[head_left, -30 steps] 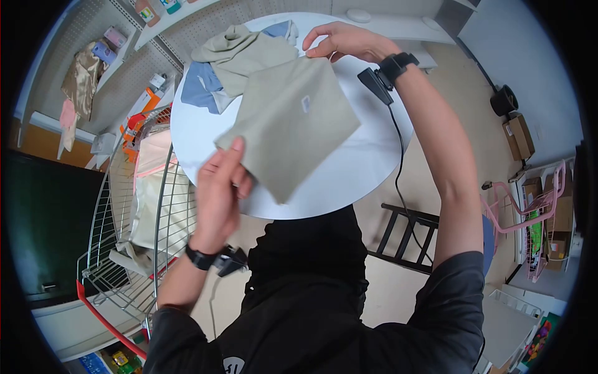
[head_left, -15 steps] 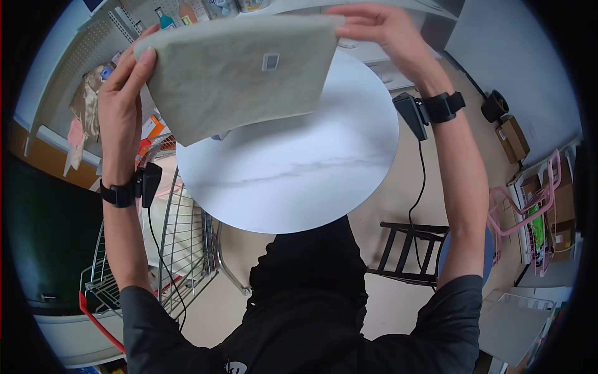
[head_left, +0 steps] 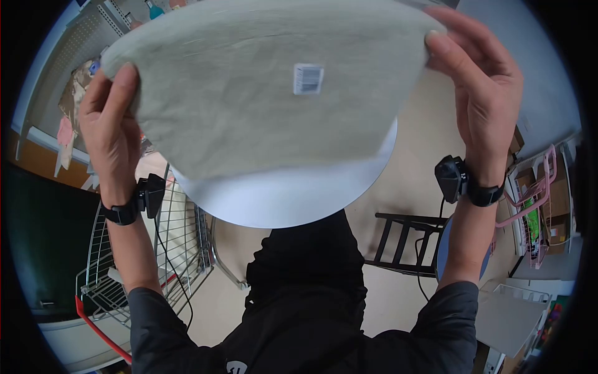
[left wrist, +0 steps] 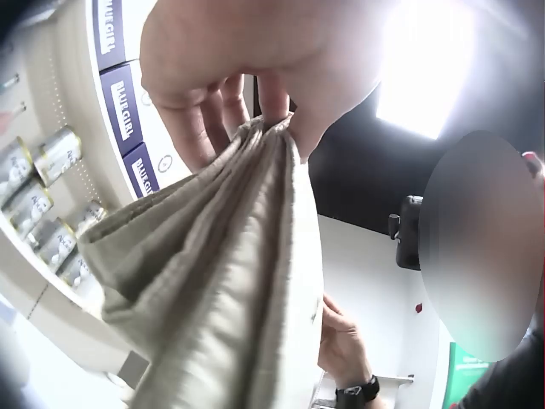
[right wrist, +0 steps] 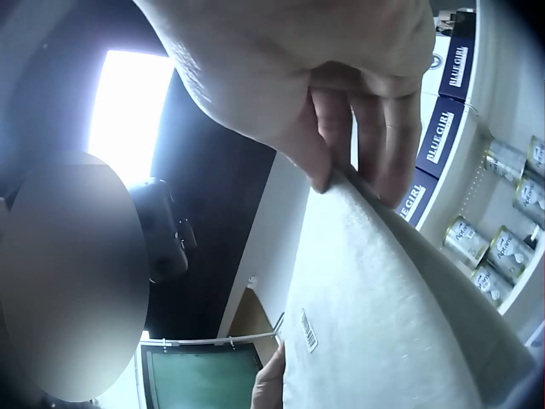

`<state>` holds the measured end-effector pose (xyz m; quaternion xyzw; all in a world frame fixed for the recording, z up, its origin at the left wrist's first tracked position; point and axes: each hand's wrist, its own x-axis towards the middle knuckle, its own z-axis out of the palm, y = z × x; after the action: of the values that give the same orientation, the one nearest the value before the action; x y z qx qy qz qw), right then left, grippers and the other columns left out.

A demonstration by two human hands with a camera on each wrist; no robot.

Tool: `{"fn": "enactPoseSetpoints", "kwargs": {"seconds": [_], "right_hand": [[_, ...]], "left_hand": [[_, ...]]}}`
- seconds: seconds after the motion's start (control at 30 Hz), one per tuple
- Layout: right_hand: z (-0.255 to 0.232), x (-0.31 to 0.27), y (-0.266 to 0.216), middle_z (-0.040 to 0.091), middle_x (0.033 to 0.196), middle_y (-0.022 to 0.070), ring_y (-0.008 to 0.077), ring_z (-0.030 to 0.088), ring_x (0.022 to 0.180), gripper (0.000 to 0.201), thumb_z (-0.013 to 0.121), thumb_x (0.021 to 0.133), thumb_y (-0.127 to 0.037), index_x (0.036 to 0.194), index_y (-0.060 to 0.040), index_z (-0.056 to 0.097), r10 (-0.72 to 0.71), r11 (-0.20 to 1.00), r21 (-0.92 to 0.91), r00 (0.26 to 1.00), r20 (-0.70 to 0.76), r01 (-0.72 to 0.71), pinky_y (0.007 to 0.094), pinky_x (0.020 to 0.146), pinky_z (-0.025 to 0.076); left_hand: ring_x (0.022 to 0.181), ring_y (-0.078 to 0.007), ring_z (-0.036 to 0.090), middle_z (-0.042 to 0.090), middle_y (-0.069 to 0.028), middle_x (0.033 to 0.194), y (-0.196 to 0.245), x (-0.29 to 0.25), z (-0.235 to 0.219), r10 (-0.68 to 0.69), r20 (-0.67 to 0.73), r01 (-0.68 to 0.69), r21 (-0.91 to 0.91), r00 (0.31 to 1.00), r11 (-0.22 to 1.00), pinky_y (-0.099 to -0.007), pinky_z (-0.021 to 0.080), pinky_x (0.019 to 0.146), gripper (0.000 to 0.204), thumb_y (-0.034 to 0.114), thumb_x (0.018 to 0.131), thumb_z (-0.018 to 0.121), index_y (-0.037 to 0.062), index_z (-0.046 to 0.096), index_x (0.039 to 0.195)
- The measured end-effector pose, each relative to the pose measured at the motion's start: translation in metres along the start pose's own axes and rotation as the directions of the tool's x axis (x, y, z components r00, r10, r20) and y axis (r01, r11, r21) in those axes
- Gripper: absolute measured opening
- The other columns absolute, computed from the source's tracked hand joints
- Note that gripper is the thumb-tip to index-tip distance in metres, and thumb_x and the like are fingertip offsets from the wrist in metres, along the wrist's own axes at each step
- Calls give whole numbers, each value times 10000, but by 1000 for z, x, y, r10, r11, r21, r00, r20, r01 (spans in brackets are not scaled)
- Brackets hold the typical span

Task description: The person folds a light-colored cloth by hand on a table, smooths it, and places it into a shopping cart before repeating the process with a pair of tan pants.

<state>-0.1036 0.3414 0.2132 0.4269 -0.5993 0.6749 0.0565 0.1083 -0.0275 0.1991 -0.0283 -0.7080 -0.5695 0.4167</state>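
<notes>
A grey-green folded cloth garment [head_left: 249, 118] is stretched between both hands, raised over the round white table [head_left: 280, 206]. A barcode sticker [head_left: 308, 79] shows on its near side. My left hand [head_left: 115, 124] pinches the left upper corner between thumb and fingers; in the left wrist view, several gathered layers of the garment [left wrist: 230, 281] fan out below the fingers. At the opposite corner, my right hand [head_left: 489, 93] grips the cloth, and the right wrist view has its thumb and fingers closed over the garment's edge [right wrist: 358, 281]. The garment hides most of the tabletop.
A wire shopping cart [head_left: 180, 218] with a red handle stands left of the table, holding pale cloth. To the right are a black metal step frame [head_left: 405, 246] and a pink cart [head_left: 548, 168]. Shelves hold cans [left wrist: 60, 153] and BLUE GIRL boxes [left wrist: 123, 111].
Both hands have lifted the garment up from low over the table and nearer the camera. My right hand has moved right and the cloth is now spread wider, covering the clothes seen on the table earlier.
</notes>
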Motion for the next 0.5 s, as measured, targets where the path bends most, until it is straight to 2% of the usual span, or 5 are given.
{"fn": "enactPoseSetpoints", "kwargs": {"seconds": [0.17,0.23,0.3,0.4,0.5], "right_hand": [[20,-11,56,760,999,25,91,701,945,281,758,936,-184,1190,-64,752,357,931,-57,933,-46,-359,258,728,584],[26,-20,108,748,1047,56,117,704,957,263,732,948,-155,1182,-34,736,573,820,3,819,-28,-573,281,748,600],[28,-35,171,726,1112,86,152,704,993,308,714,954,-138,1235,-12,694,731,682,-33,681,30,-730,307,743,611],[33,-53,227,710,1135,103,181,698,1018,384,720,949,-144,1300,-6,650,830,557,-84,557,31,-826,310,784,611],[31,-49,214,708,1128,97,182,693,1025,453,737,940,-152,1356,-20,614,804,594,-105,585,108,-797,304,867,588]], "left_hand": [[1017,-105,662,714,-37,1129,-60,-15,24,-454,201,473,-52,868,880,-271,521,922,338,221,977,737,12,676,1236],[1037,-101,649,690,-43,1160,-99,-29,40,-641,241,674,-89,729,733,-259,553,855,498,244,966,755,15,578,1371],[875,-85,693,681,-39,1168,-169,-39,24,-835,270,854,77,479,514,-253,619,657,680,272,986,733,33,406,1533],[869,-82,722,689,3,1118,-200,-52,35,-859,352,914,26,371,406,-265,643,729,510,279,1001,712,72,518,1426],[907,-79,725,693,26,1085,-203,-49,31,-852,390,913,62,351,404,-265,647,740,373,294,1011,697,100,591,1312]]}}
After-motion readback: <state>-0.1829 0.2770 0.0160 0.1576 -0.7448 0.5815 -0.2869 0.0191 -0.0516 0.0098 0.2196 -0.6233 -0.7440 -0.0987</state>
